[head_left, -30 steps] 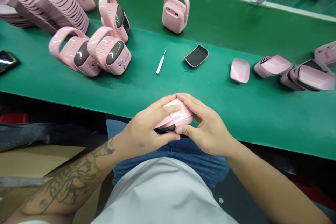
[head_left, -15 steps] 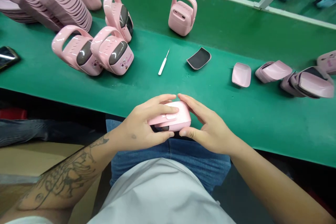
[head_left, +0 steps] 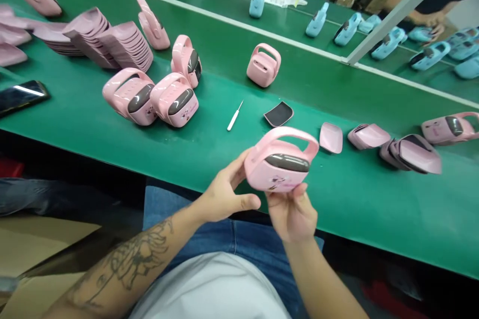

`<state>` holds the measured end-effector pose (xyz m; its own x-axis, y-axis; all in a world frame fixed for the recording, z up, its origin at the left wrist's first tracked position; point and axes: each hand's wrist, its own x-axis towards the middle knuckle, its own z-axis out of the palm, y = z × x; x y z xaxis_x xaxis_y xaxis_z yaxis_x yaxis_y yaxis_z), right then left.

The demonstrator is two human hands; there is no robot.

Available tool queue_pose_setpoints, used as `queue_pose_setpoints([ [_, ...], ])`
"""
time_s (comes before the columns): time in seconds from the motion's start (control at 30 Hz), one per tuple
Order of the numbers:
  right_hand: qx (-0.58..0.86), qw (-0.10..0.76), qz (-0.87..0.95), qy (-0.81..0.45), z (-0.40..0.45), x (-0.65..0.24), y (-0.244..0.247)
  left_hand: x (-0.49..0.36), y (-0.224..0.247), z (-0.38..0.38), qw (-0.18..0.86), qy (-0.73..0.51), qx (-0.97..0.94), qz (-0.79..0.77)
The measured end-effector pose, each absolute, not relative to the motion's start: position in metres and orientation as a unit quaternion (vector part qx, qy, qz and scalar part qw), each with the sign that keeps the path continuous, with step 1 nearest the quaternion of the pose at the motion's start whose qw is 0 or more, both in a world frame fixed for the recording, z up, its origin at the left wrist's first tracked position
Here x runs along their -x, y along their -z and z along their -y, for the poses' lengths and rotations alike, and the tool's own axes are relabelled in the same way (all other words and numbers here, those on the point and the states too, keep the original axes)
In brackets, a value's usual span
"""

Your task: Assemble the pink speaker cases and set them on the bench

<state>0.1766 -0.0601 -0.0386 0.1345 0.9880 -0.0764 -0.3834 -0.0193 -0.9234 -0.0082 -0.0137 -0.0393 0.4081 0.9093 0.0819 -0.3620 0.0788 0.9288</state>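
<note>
A pink handled device with a dark glossy window and a cartoon print is held up over the table's near edge, its handle upward. My right hand grips it from below, thumb at its lower right corner. Beside its left end is my left hand, thumb stretched out and apart from the device; its other fingers reach up to the device's side, their tips hidden behind it. Beyond the device lie a curved panel with a dark inner face and a white-handled thin-tipped tool.
Pink handled devices and stacked pink panels stand at the left, near a phone. More panels lie at the right. Another pink device stands at the back. Past a white rail are blue devices and a person's hands.
The pink device has been raised and turned, so its handle, window and print now show. My right hand has moved beneath it; my left thumb has come away. The view has tilted up.
</note>
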Motion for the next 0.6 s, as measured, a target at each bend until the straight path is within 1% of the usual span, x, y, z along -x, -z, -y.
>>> queue_pose_setpoints([
  [0.07,0.442,0.578,0.380,-0.572,0.067,-0.173,0.041,0.000,0.033,0.019,0.647,-0.510,-0.481,-0.301],
  [0.1,0.452,0.564,0.408,-0.558,0.070,-0.175,0.041,0.002,0.028,0.019,0.623,-0.515,-0.490,-0.326],
  [0.13,0.472,0.554,0.442,-0.524,0.072,-0.179,0.039,0.006,0.023,0.018,0.599,-0.507,-0.508,-0.355],
  [0.2,0.519,0.533,0.527,-0.411,0.073,-0.193,0.031,0.020,0.013,0.015,0.547,-0.464,-0.566,-0.407],
  [0.23,0.534,0.510,0.578,-0.347,0.072,-0.200,0.025,0.027,0.009,0.013,0.518,-0.437,-0.600,-0.425],
  [0.3,0.531,0.429,0.682,-0.262,0.067,-0.210,0.011,0.037,0.003,0.011,0.468,-0.387,-0.664,-0.436],
  [0.37,0.503,0.339,0.755,-0.249,0.060,-0.214,-0.002,0.040,0.002,0.010,0.444,-0.356,-0.702,-0.429],
  [0.43,0.487,0.281,0.781,-0.272,0.053,-0.212,-0.012,0.041,0.004,0.011,0.442,-0.344,-0.712,-0.424],
  [0.53,0.498,0.250,0.772,-0.305,0.047,-0.207,-0.020,0.043,0.009,0.013,0.456,-0.333,-0.718,-0.407],
  [0.6,0.512,0.237,0.766,-0.308,0.046,-0.203,-0.023,0.045,0.013,0.013,0.483,-0.335,-0.711,-0.385],
])
